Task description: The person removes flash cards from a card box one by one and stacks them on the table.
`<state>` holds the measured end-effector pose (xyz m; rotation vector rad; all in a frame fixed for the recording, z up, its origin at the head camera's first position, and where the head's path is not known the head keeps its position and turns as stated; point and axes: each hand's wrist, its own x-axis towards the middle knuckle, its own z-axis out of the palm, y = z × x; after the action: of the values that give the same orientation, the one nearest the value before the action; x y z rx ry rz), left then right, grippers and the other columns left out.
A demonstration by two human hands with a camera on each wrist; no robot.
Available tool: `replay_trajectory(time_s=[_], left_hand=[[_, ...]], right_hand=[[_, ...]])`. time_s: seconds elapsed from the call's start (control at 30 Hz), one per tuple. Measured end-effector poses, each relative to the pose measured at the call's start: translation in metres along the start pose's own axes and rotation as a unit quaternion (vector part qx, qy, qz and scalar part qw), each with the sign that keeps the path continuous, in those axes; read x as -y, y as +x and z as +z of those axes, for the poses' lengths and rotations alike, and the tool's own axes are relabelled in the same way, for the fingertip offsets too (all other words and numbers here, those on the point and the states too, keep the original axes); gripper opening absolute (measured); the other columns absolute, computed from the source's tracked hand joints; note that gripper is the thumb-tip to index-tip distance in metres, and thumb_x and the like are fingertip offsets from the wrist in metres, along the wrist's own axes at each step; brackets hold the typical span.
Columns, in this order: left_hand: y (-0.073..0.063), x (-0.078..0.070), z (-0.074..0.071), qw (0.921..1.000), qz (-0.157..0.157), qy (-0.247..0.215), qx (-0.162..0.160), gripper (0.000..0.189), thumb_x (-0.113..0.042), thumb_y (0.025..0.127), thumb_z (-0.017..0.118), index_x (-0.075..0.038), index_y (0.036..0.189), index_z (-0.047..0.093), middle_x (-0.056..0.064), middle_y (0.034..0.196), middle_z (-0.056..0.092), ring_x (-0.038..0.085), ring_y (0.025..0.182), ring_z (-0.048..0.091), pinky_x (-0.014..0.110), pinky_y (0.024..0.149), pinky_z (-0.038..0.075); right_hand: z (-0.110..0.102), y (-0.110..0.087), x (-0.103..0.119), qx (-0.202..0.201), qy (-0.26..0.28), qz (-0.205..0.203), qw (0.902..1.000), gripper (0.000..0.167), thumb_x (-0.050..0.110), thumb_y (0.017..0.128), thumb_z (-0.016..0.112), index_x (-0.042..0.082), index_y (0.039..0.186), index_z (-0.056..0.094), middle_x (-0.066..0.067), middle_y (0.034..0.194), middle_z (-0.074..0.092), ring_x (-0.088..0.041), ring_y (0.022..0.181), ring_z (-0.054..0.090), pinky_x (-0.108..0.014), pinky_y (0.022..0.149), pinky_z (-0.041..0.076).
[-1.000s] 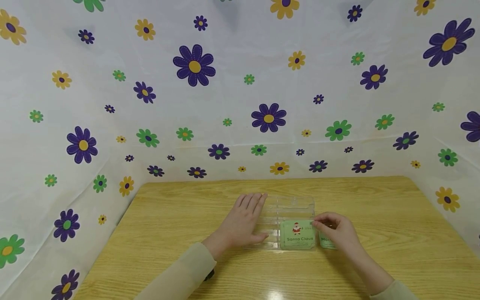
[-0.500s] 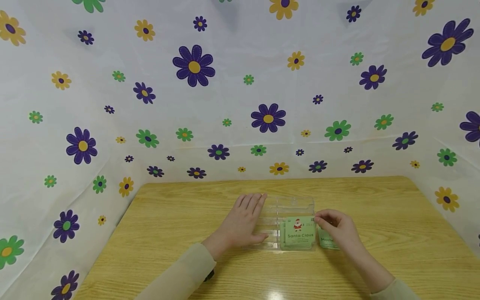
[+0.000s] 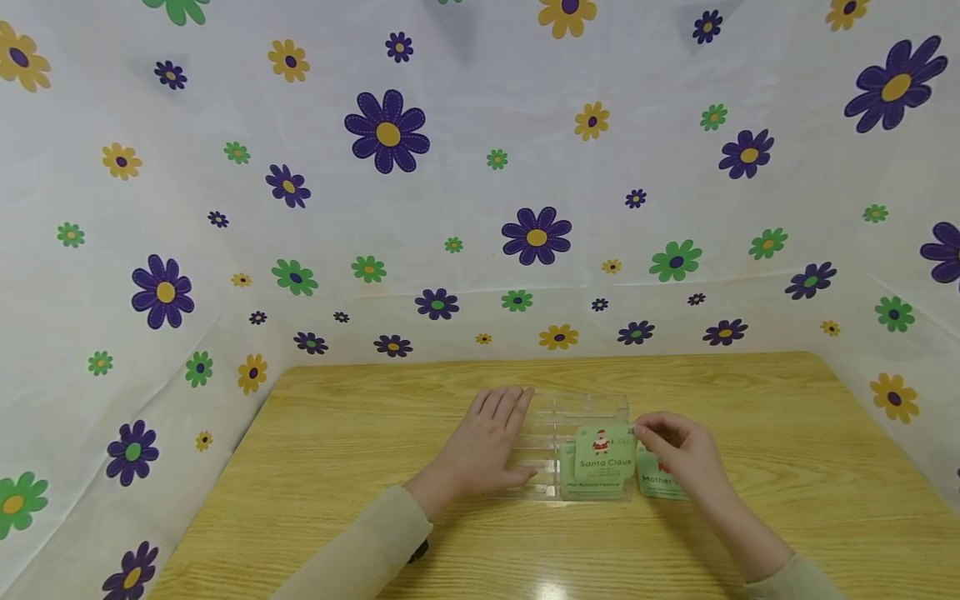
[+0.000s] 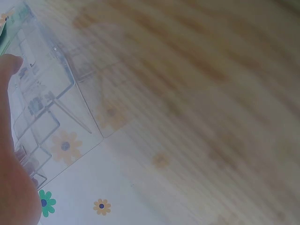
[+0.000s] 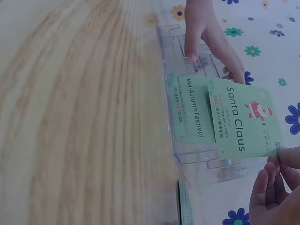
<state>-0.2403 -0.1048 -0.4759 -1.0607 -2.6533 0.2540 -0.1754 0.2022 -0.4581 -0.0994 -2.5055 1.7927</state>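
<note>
Head view shows the right grip (image 3: 681,457) pinching the Santa Claus card (image 3: 604,454) by a corner over the Mid-Autumn Festival card (image 3: 592,486) in the clear plastic tray (image 3: 588,407), the left grip (image 3: 482,443) resting straight-fingered there, and flowered cloth (image 3: 465,200) beyond the worktop (image 3: 360,433).

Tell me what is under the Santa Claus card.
A Mid-Autumn Festival card in the clear plastic tray. Its title shows; the part behind the Santa Claus card is hidden.
</note>
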Motion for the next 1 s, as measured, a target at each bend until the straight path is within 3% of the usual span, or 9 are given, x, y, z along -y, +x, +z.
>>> replay_trajectory(time_s=[0.37,1.0], left_hand=[[0.000,0.000,-0.002,1.0000,0.001,-0.003,0.002,0.114,-0.076,0.091,0.060,-0.003,0.168,0.018,0.012,0.164,0.040,0.029,0.149,0.041,0.048,0.127,0.032],[0.000,0.000,-0.002,1.0000,-0.002,-0.005,0.004,0.114,-0.076,0.091,0.059,-0.004,0.169,0.017,0.011,0.164,0.040,0.027,0.149,0.041,0.047,0.127,0.032]], right_hand=[[-0.008,0.000,0.004,-0.008,0.014,-0.016,0.9997,0.025,0.012,0.105,0.066,-0.007,0.120,0.071,0.011,0.096,0.068,0.000,0.088,0.060,-0.020,0.079,0.056],[-0.018,0.000,0.003,-0.028,0.014,-0.011,0.9994,0.026,0.011,0.106,0.065,-0.010,0.120,0.069,0.017,0.094,0.068,0.000,0.087,0.061,-0.019,0.082,0.056]])
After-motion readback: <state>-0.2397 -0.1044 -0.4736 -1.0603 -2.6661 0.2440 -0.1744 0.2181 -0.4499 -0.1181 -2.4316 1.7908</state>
